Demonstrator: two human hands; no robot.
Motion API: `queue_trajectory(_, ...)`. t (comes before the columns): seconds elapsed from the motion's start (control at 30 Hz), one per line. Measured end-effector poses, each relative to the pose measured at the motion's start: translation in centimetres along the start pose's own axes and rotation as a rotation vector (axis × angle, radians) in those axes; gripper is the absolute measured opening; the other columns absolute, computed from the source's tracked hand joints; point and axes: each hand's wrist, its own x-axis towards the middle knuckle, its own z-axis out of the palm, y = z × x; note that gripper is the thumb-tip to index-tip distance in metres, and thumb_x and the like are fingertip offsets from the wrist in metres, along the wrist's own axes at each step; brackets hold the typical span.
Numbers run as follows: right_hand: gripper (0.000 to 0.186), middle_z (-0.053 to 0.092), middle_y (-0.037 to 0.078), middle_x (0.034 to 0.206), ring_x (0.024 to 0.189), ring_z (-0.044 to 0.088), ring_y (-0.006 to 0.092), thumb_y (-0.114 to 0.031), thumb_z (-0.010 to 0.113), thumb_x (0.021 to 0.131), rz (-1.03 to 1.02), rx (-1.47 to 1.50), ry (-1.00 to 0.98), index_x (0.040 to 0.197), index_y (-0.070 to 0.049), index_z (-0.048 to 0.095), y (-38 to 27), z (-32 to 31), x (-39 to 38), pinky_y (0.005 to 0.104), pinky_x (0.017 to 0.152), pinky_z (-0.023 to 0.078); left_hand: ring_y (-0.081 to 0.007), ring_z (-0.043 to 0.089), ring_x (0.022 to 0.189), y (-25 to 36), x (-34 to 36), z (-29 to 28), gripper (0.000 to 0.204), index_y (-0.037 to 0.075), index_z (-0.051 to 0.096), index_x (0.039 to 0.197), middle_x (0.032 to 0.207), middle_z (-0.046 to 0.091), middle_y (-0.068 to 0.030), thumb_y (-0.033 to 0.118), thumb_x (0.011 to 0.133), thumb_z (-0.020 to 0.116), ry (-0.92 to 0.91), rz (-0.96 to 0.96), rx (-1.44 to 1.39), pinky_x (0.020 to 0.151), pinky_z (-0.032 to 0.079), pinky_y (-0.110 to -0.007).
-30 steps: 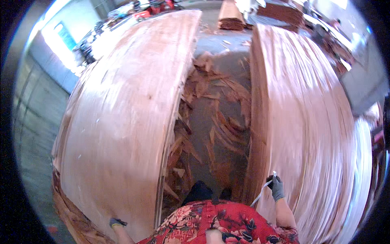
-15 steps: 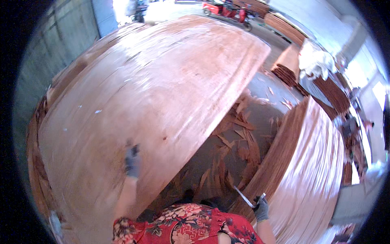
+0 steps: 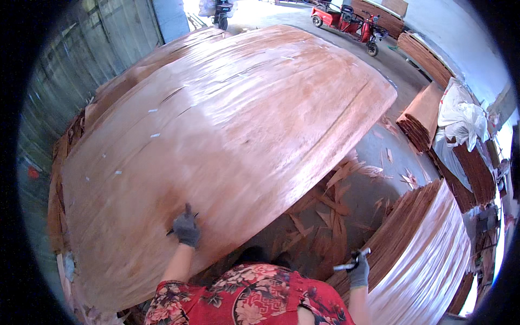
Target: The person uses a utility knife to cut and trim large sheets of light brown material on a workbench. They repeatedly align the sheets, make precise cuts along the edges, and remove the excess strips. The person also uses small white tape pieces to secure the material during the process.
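Note:
A broad reddish-brown wood veneer sheet [image 3: 254,146] lies on top of a stack, with fine cracks and small white strips on it. My left hand [image 3: 187,228], in a grey glove with dark fingertips, rests on the sheet's near part. Its fingers are apart, one pointing forward, and it appears to hold nothing. On the right, my gloved right hand [image 3: 358,271] is closed round a slim pale knife-like tool [image 3: 343,267]. That hand is beside a second veneer stack [image 3: 428,260]; the glove hides part of the tool.
Torn veneer scraps [image 3: 330,208] litter the floor between the stacks. A rolled veneer bundle [image 3: 421,116] and white sacks [image 3: 460,114] stand at far right. A red cargo tricycle [image 3: 349,23] is parked at the back, and a corrugated wall [image 3: 89,59] runs along the left.
My left hand has moved slightly nearer to me and right over the sheet. My right hand still grips the tool, now turned more level. The whole view has shifted.

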Motion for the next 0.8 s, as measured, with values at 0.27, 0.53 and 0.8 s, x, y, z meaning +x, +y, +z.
queue_trajectory(0.27,0.022,0.062,0.008,0.095,0.074,0.059,0.0215,-0.017,0.054,0.09,-0.008,-0.196,-0.214,0.108,-0.004,0.058,-9.4,15.9,19.3,0.0355,0.064,0.052,-0.0354,0.061,0.086,2.7,0.6,-0.2,0.05,0.0,0.045,0.131,0.102,0.063,-0.0195,0.021,0.086,0.05,-0.056,-0.072,-0.04,0.073,0.046,-0.042)
queue_trajectory(0.53,0.019,0.062,0.006,0.089,0.065,0.056,0.0157,-0.016,0.055,0.089,0.067,-0.117,-0.214,0.103,-0.003,0.059,-14.0,19.9,34.7,0.0285,0.058,0.048,-0.0296,0.06,0.099,7.1,2.5,-1.8,0.063,0.005,0.022,0.144,0.12,0.06,-0.0113,0.018,0.089,0.05,-0.029,-1.237,-0.17,0.084,0.047,-0.037)
queue_trajectory(0.8,0.018,0.059,0.007,0.076,0.062,0.058,0.0203,-0.017,0.053,0.091,0.208,-0.074,-0.37,0.1,-0.002,0.059,-17.8,24.1,46.0,0.0367,0.053,0.051,-0.0266,0.056,0.105,21.8,9.0,1.5,0.066,0.008,0.02,0.145,0.125,0.055,-0.0097,0.019,0.089,0.052,0.272,-1.424,-0.527,0.088,0.044,-0.036)
